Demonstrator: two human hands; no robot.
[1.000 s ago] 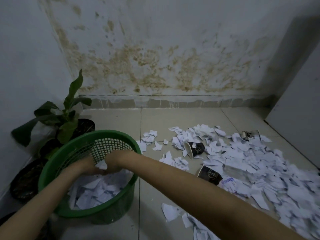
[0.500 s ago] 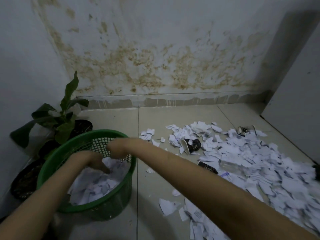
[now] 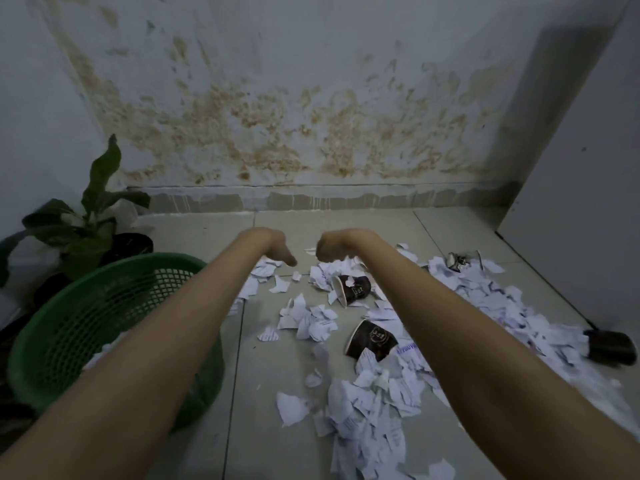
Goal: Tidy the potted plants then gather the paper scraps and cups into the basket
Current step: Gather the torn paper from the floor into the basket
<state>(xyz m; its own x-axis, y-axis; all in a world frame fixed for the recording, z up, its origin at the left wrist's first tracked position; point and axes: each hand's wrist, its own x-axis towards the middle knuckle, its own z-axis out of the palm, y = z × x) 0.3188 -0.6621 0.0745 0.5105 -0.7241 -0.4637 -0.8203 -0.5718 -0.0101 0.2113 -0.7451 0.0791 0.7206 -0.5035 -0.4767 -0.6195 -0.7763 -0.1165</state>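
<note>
A green mesh basket (image 3: 114, 270) stands at the left with some paper scraps (image 3: 100, 355) inside. Both my arms reach forward past it, over the tiled floor. My left hand (image 3: 281, 252) hangs with fingers pointing down and holds nothing. My right hand (image 3: 329, 251) hangs beside it with fingers loosely curled over the near edge of the white paper scraps (image 3: 485, 299), and is also empty. Dark paper cups lie on their sides among the scraps: one (image 3: 353, 289) just below my right hand, another (image 3: 370, 341) closer to me.
A leafy potted plant (image 3: 90, 220) in a black pot (image 3: 133, 242) stands in the left corner behind the basket. A crushed cup (image 3: 457, 261) and a dark cup (image 3: 613, 348) lie further right. A stained wall is ahead, and a white panel (image 3: 588, 168) is at the right.
Both hands left the basket, where they dropped scraps, and swung right and forward over the floor pile. The view turned right with them.
</note>
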